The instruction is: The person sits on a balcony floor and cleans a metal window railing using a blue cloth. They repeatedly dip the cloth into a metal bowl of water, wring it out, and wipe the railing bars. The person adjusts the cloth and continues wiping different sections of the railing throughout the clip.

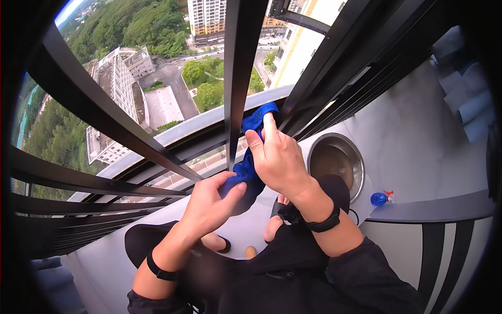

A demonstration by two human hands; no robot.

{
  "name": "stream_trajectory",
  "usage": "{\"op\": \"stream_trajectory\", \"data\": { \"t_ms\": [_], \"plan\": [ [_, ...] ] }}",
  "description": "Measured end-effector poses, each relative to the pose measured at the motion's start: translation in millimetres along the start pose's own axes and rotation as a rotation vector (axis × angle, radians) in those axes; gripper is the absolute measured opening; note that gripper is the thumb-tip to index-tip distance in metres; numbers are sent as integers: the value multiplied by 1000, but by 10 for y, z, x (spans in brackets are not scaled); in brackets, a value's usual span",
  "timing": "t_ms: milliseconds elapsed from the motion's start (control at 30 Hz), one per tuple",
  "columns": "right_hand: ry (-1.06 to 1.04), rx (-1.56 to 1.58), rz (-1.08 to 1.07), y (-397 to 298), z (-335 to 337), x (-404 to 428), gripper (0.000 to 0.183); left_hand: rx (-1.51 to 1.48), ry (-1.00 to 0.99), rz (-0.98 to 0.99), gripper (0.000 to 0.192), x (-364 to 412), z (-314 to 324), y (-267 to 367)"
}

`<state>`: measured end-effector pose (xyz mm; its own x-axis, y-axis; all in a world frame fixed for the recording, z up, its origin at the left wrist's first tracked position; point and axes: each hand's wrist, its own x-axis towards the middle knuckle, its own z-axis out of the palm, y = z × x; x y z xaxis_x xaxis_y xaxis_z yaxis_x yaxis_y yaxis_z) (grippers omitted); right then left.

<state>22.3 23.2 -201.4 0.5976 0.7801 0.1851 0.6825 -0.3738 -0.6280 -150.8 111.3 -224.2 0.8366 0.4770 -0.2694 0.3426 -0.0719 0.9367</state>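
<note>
A blue cloth (246,167) hangs between my two hands beside the dark metal balusters of a balcony railing (234,78). My right hand (279,157) presses the cloth's upper end against the railing's lower frame, index finger stretched out on it. Lower and to the left, my left hand (213,200) pinches the cloth's bunched lower part between thumb and fingers. Right of my right hand, a round stainless steel basin (359,157) holds murky water. The cloth covers part of the lower frame.
A blue spray bottle (379,199) with a red and white head lies on the floor right of the basin. My feet in dark sandals stand on the pale floor (251,231). Outside, far below the railing, are buildings, trees and a road. Blue-grey fabric is at the upper right.
</note>
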Motion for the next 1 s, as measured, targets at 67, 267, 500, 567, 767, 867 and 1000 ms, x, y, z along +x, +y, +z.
{"op": "stream_trajectory", "data": {
  "t_ms": [67, 267, 500, 567, 767, 867, 1000],
  "plan": [
    [-43, 26, -21, -47, 7, -20, 48, 3, -17, -12, 41, 2, 6, 19],
    [6, 28, -165, 26, 187, -161, 61, 36, -64, -26, 31, 45, 56, 120],
    [66, 50, 55, 45, 45, 9, 72, 3, -6, -27, 33, 15, 72, 111],
    [89, 62, 81, 16, 45, 12, 72, 22, -13, -44, 36, 6, 68, 123],
    [85, -12, 180, -173, 95, 42, 70, 49, -14, -58, 41, -81, -19, 120],
    [41, 46, 105, -125, 135, -39, 71, 26, -29, -37, 39, -82, -22, 115],
    [28, 39, -38, -158, 286, -179, 68, 40, -55, 25, 37, -64, -14, 90]
  ]
}}
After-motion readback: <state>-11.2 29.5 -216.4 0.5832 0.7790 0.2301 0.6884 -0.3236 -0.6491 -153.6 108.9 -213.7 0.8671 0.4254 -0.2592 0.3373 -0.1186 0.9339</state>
